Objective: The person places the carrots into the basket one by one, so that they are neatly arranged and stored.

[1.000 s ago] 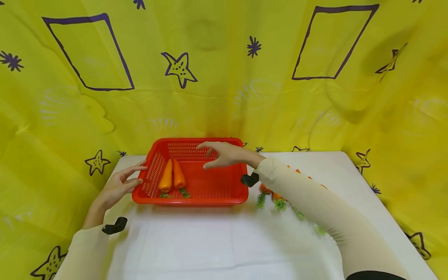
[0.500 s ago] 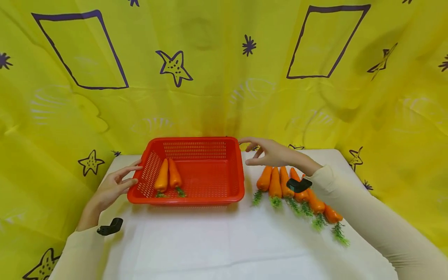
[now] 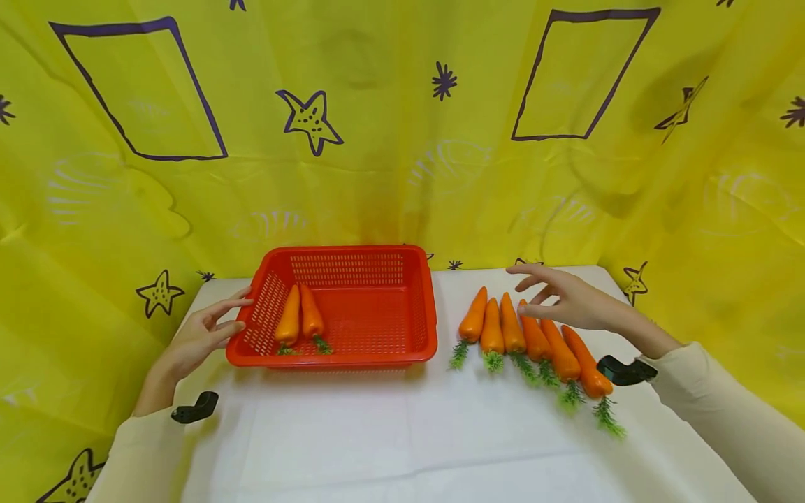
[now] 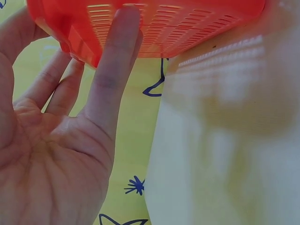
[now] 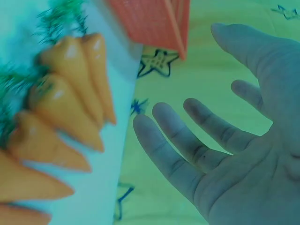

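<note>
My left hand (image 3: 198,339) is at the left side of a red plastic basket (image 3: 327,360), its thumb and fingers extended and touching the rim and outer wall. The thumb lies against the slotted wall of the basket (image 4: 187,23) in the left wrist view. Inside, at the left, two orange carrots (image 3: 289,318) with green tops lie side by side. Over on the right, my right hand (image 3: 575,300) hovers with loosely bent fingers, holding nothing, above the pointed ends of several carrots (image 3: 509,328) spread in a row. These carrots (image 5: 65,98) lie beside the hand in the right wrist view.
A white-covered table (image 3: 352,433) carries the basket and the carrots. Yellow patterned curtain (image 3: 377,181) hangs close behind and at both sides. A gap of white cloth separates the basket from the row of carrots.
My right hand has moved right, from above the basket to above the carrot row, uncovering those carrots. My left hand stays at the basket's left side. The two carrots inside have not moved.
</note>
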Tool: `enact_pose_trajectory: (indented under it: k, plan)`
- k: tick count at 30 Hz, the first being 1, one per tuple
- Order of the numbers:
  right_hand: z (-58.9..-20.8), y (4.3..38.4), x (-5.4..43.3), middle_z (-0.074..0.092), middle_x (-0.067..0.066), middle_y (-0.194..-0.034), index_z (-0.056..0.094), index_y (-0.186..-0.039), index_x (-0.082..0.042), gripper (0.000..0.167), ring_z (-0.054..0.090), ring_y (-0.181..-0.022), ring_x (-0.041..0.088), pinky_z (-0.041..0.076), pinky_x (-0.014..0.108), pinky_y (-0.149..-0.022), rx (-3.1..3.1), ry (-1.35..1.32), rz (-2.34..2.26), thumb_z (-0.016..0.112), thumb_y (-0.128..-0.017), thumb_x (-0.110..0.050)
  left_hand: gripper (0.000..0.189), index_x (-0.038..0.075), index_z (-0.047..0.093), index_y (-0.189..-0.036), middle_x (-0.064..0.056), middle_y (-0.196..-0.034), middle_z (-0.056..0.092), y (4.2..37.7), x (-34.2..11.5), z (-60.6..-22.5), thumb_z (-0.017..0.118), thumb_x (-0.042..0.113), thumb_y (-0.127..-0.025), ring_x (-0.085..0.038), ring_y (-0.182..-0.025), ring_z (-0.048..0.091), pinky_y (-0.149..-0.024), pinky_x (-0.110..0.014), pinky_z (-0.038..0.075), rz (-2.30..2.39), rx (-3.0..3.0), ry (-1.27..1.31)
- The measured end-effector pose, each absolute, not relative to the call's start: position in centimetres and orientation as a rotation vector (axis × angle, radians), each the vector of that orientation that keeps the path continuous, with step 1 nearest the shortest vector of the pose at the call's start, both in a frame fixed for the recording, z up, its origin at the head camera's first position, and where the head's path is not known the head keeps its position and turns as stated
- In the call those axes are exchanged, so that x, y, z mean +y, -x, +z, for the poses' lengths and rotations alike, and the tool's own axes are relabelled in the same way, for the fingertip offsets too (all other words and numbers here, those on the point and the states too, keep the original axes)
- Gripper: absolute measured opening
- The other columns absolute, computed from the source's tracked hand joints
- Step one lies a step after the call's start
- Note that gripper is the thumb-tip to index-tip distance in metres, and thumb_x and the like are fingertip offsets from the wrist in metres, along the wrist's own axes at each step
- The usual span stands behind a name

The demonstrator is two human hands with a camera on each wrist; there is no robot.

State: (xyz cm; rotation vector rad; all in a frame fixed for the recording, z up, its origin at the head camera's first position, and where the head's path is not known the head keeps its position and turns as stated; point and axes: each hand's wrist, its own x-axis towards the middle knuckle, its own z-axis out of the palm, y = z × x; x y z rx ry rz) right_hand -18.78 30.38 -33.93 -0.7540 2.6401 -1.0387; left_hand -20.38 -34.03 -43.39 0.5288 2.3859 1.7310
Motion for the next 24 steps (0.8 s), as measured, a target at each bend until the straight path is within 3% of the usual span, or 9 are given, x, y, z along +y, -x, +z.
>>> enact_pose_trajectory:
  k: [15, 19, 24]
  plan:
    - [-36.3, 15.4, 36.6, 0.060, 0.025, -0.131, 0.038, -0.156, -0.009, 0.068, 0.071, -0.097, 0.027, 0.062, 0.035, -0.072, 2.688, 0.568, -1.134, 0.072, -0.098, -0.013, 0.042, -0.008, 0.051, -0.143, -0.003, -0.166, 0.033, 20.5, -34.0, -43.1, 0.059, 0.004, -0.103, 0.001, -0.118, 0.062, -0.080, -0.028, 0.061, 1.755, 2.397, -0.585]
    - [-37.2, 15.0, 38.1, 0.058, 0.029, -0.132, 0.035, -0.156, -0.005, 0.068, 0.071, -0.096, 0.026, 0.062, 0.035, -0.071, 2.676, 0.504, -1.164, 0.071, -0.098, -0.011, 0.042, -0.011, 0.051, -0.142, -0.008, -0.167, 0.032, 20.6, -33.9, -42.8, 0.059, 0.002, -0.103, 0.002, -0.121, 0.061, -0.084, -0.025, 0.059, 1.771, 2.380, -0.607]
    - [-38.7, 14.7, 39.7, 0.052, 0.036, -0.137, 0.032, -0.156, -0.002, 0.069, 0.071, -0.100, 0.036, 0.063, 0.037, -0.072, 2.617, 0.412, -1.164, 0.070, -0.099, -0.014, 0.043, -0.012, 0.050, -0.142, -0.012, -0.167, 0.029, 20.4, -33.7, -42.7, 0.060, 0.002, -0.102, 0.004, -0.123, 0.057, -0.090, -0.021, 0.056, 1.779, 2.367, -0.596]
